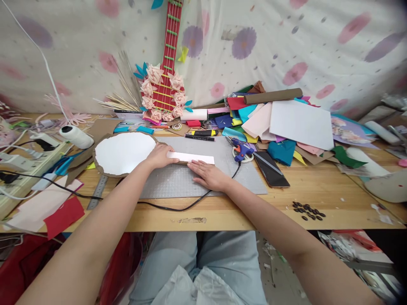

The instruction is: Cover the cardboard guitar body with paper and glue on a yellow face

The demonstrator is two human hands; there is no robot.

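At the centre and centre left of the frame, a flat brown cardboard cutout faced in white (124, 152), with a rounded body and a narrow strip extending right, lies partly on a grey gridded cutting mat (173, 189) on a light wooden table (305, 180). Risk: uneven pressure along the narrow strip could bend it or shift its white facing, likely caused by one hand bearing down harder than the other. Risk: the thin black cord (178, 209) runs below the right hand (208, 176) to the blue glue gun (243, 149) at centre right; a forearm catching it could drag the tool. Grip, left hand (160, 156): placed over the join of body and strip, fingers toward the right; whether the thumb pinches from below cannot be told. Grip, right hand: fingers extended and nearly flat, not curled round anything, fingertips touching the strip's lower edge near its right end.
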